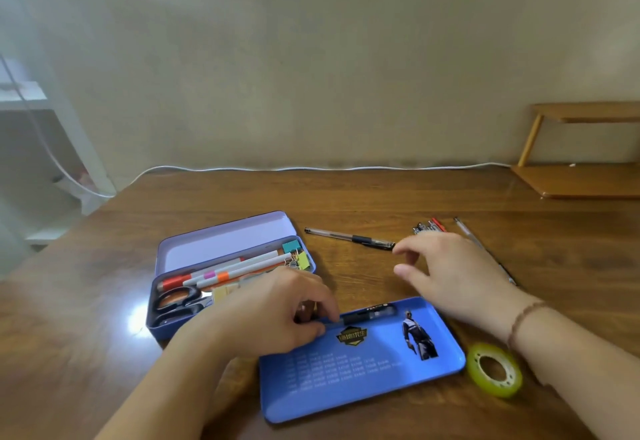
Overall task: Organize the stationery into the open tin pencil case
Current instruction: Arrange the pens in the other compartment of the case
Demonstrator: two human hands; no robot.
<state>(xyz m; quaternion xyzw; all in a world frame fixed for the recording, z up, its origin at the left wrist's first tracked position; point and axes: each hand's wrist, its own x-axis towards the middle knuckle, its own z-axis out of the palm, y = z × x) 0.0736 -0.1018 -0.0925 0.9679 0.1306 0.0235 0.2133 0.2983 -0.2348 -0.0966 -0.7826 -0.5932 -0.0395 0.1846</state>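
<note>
A blue tin tray [363, 370] with a printed figure lies near the table's front edge. My left hand [277, 311] pinches a black pen [370, 313] that rests along the tray's far edge. My right hand [450, 273] hovers open over the table, fingers spread, its fingertips close to the end of a clear black-grip pen [349, 238]. A purple tin pencil case [166, 327] stands open to the left, holding markers, black scissors [176, 304], sticky notes and binder clips [298, 254].
A cluster of pens [429, 225] and a thin pen [485, 249] lie beyond my right hand. A green tape roll [493, 368] sits right of the blue tray. A wooden shelf [585, 176] stands at the back right; a white cable [311, 168] runs along the wall.
</note>
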